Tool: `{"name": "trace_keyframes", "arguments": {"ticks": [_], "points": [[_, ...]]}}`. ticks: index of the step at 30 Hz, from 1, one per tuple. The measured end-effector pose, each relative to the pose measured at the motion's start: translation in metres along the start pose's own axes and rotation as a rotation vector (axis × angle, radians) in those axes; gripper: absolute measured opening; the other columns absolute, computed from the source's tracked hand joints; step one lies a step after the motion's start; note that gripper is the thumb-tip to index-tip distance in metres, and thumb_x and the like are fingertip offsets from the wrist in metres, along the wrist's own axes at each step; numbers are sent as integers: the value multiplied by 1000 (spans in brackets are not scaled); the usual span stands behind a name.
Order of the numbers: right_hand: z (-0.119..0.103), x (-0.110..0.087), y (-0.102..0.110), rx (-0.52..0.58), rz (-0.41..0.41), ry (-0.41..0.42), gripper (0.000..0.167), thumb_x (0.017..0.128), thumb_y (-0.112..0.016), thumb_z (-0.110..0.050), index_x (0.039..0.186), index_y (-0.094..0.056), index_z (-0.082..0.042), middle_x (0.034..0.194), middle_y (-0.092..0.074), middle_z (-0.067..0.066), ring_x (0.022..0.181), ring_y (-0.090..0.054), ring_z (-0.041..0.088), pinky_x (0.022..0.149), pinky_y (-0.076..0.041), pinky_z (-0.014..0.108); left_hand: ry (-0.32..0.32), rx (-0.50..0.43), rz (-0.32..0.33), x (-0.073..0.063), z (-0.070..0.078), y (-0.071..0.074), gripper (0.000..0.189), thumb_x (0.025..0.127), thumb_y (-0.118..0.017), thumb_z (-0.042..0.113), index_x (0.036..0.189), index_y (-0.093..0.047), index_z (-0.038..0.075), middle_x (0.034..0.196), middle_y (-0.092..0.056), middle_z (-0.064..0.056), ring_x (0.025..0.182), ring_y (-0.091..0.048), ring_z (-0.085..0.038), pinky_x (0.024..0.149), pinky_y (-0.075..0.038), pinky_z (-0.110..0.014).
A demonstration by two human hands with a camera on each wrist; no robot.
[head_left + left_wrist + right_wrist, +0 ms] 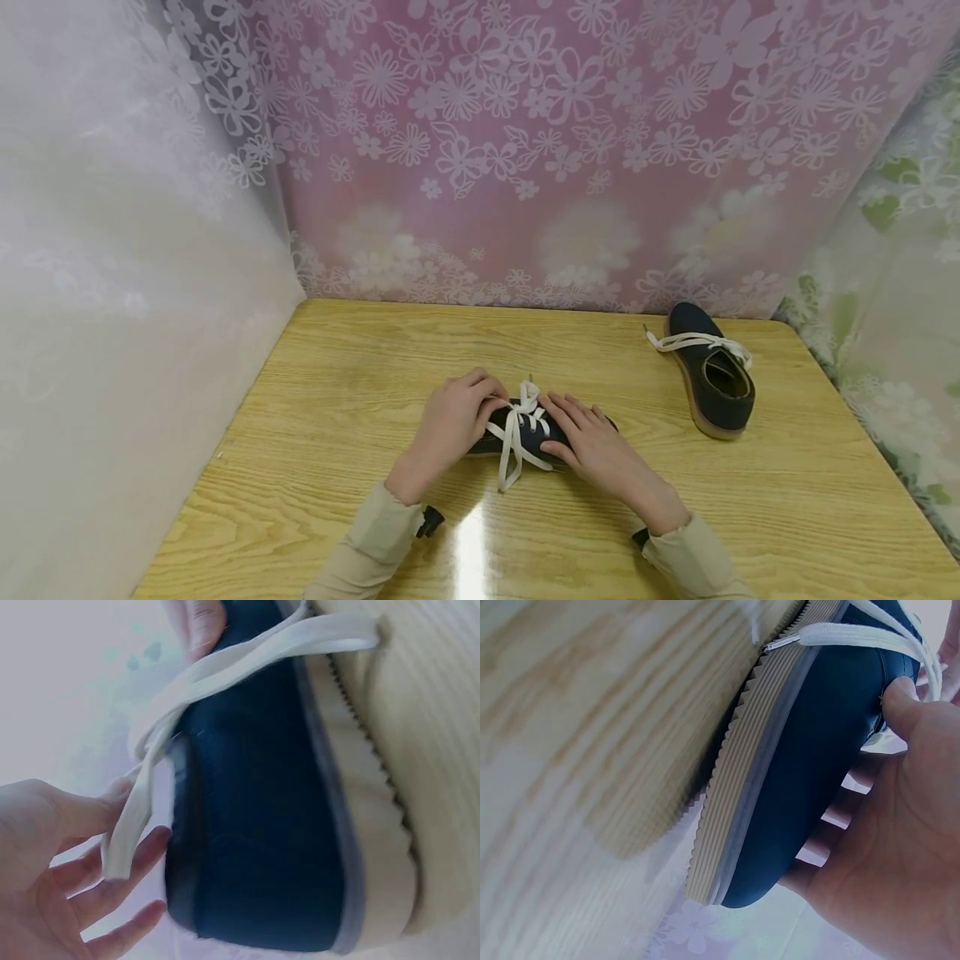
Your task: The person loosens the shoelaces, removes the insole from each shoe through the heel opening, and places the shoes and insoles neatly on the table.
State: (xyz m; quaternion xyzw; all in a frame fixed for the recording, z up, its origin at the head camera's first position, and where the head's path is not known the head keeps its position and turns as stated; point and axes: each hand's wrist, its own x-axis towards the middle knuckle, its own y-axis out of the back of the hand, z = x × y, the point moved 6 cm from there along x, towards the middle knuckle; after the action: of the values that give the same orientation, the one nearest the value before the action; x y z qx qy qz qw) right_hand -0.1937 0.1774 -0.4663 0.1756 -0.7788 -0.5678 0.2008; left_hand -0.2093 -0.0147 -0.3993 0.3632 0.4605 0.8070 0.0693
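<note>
- Dark shoe [262,802]: on the table [322,433], between both hands.
- Left hand [457,412]: at the shoe's opening, thumb and forefinger pinching the white lace [199,681].
- Right hand [596,446]: laid over the shoe's front, fingers fairly straight, thumb touching it.

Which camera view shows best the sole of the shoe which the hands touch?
The right wrist view: the pale sole appears close up along its front part, with side ribs and jagged edge clear. The left wrist view shows its heel end, jagged edge included but ribs indistinct; in the head view it is hardly visible.
</note>
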Motion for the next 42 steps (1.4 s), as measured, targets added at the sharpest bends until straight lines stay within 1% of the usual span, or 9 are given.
{"name": "trace_keyframes", "arguments": {"ticks": [7, 10, 14, 19, 22, 24, 34, 39, 42], "points": [[0, 0, 0, -2, -1, -6, 68, 104, -56, -41, 160, -32, -10, 156, -41, 20, 144, -38, 43, 111, -33, 66, 44, -25, 205, 3, -9, 32, 3, 96, -72, 17, 95, -71, 15, 100, -66, 0, 65, -60, -15, 52, -45, -26], [0, 0, 0, -1, -1, -8, 68, 103, -56, -41, 159, -33, -9, 157, -41, 20, 144, -38, 43, 111, -33, 66, 51, -47, 227, 4, -11, 38, 5, 95, -74, 16, 96, -69, 14, 98, -66, 0, 69, -63, -15, 49, -42, -24], [1, 0, 0, -7, 1, -4, 68, 103, -57, -40, 159, -34, -8, 157, -41, 20, 144, -38, 43, 110, -34, 66, 55, -50, 135, 4, -11, 33, 9, 96, -72, 20, 102, -69, 13, 99, -70, 0, 77, -69, -13, 53, -49, -23], [1, 0, 0, -18, 6, 3, 68, 104, -57, -40, 159, -34, -8, 156, -42, 20, 143, -39, 43, 109, -35, 66, 46, -69, -93, 2, -9, 14, 21, 100, -67, 27, 116, -69, 14, 107, -72, 0, 86, -72, -11, 63, -56, -26], [1, 0, -1, -16, 2, 2, 68, 104, -57, -40, 159, -33, -9, 156, -41, 20, 143, -39, 43, 109, -35, 66, 0, -31, -192, -1, -6, 1, 22, 99, -69, 28, 118, -70, 17, 105, -72, 2, 81, -70, -9, 64, -54, -25], [1, 0, -1, -11, -1, 1, 68, 104, -56, -41, 159, -33, -9, 157, -41, 20, 143, -39, 43, 109, -34, 66, -29, -3, -210, -2, -3, -6, 19, 98, -70, 26, 116, -72, 18, 103, -72, 3, 75, -67, -9, 62, -53, -23], [0, -1, 0, -5, 6, -6, 68, 103, -56, -42, 159, -34, -10, 157, -41, 18, 144, -38, 42, 111, -33, 65, -16, 44, -102, -2, 1, -14, 11, 98, -69, 29, 99, -76, 20, 87, -70, 7, 61, -58, -6, 53, -44, -21], [-1, -2, 1, -4, 9, -9, 68, 104, -56, -42, 159, -34, -10, 157, -41, 18, 144, -38, 42, 112, -33, 65, -26, 6, -20, -1, 1, -5, 8, 99, -68, 24, 100, -75, 19, 91, -70, 5, 62, -60, -7, 56, -48, -23], [-1, -2, 1, -9, 9, -7, 68, 103, -56, -41, 159, -34, -9, 157, -41, 18, 144, -39, 42, 112, -33, 65, -22, -31, 71, 2, 1, 8, 7, 98, -69, 22, 99, -74, 17, 93, -70, 4, 65, -63, -9, 57, -50, -24]]}}
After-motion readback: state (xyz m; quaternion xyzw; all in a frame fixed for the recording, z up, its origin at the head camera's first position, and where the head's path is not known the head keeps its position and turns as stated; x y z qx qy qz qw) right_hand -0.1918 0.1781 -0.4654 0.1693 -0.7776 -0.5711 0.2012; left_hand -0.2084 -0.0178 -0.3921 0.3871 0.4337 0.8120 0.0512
